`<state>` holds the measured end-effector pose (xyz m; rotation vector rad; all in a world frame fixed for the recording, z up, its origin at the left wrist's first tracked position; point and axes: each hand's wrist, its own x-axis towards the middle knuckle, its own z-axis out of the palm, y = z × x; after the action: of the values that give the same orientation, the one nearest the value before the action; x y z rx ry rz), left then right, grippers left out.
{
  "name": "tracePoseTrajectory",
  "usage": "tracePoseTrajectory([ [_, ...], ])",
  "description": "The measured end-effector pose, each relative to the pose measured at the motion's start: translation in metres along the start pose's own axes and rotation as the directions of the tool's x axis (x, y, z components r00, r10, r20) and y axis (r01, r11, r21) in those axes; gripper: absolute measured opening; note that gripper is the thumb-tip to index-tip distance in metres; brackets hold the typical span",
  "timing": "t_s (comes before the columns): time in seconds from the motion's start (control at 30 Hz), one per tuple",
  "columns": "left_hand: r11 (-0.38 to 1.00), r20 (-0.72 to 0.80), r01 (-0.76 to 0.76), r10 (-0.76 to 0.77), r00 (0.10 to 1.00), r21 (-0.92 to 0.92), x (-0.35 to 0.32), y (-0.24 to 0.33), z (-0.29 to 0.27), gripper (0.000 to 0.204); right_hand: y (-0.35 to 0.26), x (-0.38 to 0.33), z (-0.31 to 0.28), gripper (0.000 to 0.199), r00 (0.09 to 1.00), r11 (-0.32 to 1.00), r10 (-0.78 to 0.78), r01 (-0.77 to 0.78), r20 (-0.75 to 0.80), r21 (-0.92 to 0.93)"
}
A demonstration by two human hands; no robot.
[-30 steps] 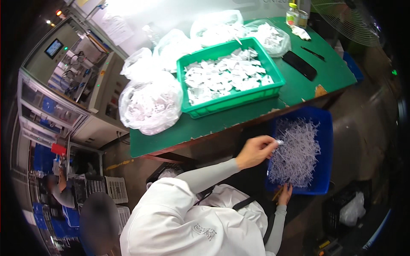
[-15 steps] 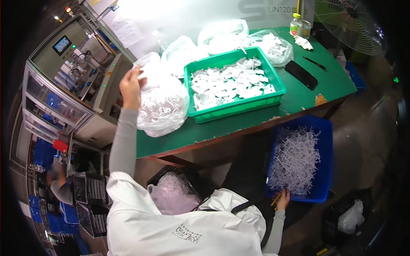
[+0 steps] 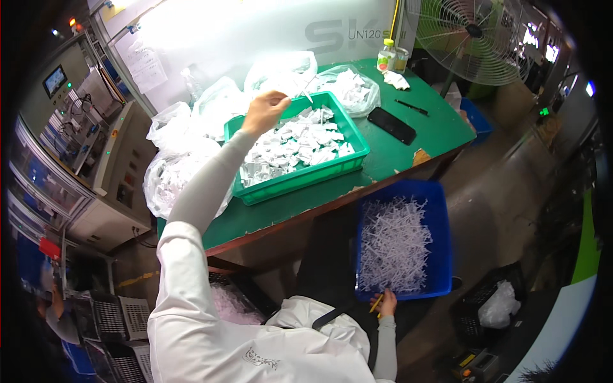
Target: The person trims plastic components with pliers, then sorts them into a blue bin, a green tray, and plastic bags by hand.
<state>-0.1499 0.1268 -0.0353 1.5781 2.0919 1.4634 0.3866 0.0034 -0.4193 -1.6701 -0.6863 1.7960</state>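
Rightward from the clear plastic bag point(image 3: 169, 180), the person's left hand point(image 3: 265, 112) had swung over the green rectangular plastic tray point(image 3: 303, 179) of small white pieces point(image 3: 300, 147) on the green table point(image 3: 440, 127), putting it above those instead. Its fingers were curled; I couldn't tell whether they held anything. The right hand point(image 3: 386, 305) stayed at the near edge of the blue plastic tub point(image 3: 440, 236) of thin white strips point(image 3: 396, 242), gripping a slim yellow tool point(image 3: 375, 304).

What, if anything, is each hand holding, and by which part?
Right hand: a slim yellow tool; the gripped part is hidden. Left hand, over the green crate: cannot tell whether it holds anything.
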Motion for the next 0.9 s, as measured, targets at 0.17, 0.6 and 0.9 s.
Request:
tracePoseTrajectory([
  [0.17, 0.894, -0.102, 0.186, -0.158, 0.982, 0.409, 0.055, -0.037, 0.052, 0.061, 0.005, -0.001, 0.001, 0.043, 1.0, 1.0, -0.004, 0.004, 0.0, 0.015],
  [0.6, 0.953, 0.056, 0.11, -0.131, 0.99, 0.282, 0.076, -0.063, 0.041, 0.046, 0.001, 0.006, 0.003, 0.043, 1.0, 1.0, 0.021, -0.021, 0.022, 0.01],
  [0.9, 0.988, -0.306, 0.033, 0.016, 0.952, 0.153, 0.072, -0.066, 0.059, 0.033, 0.0, 0.002, 0.01, 0.04, 0.999, 0.997, 0.049, -0.05, 0.011, 0.055],
])
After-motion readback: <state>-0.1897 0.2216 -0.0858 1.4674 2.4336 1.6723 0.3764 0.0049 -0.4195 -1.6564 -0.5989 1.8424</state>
